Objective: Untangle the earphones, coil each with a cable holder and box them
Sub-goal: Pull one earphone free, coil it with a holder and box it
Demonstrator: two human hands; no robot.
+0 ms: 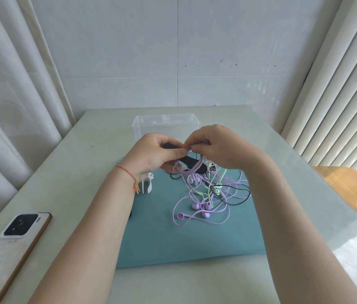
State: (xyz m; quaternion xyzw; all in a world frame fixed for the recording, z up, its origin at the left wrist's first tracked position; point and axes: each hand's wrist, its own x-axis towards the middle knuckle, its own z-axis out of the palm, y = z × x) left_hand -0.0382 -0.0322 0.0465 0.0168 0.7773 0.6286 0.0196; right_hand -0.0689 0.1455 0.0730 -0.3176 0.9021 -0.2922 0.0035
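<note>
Purple earphone cable between pinching fingers

From my hands, the clear plastic box stands close at twelve o'clock, blocking a straight reach to the wall. At five o'clock the loose tangle of purple, green and black earphone cords sprawls over the teal mat, so a low pass there would snag. A small white cable holder stands at seven o'clock. The white phone lies far off at eight o'clock. The mat's near half gives me open passage.
</note>
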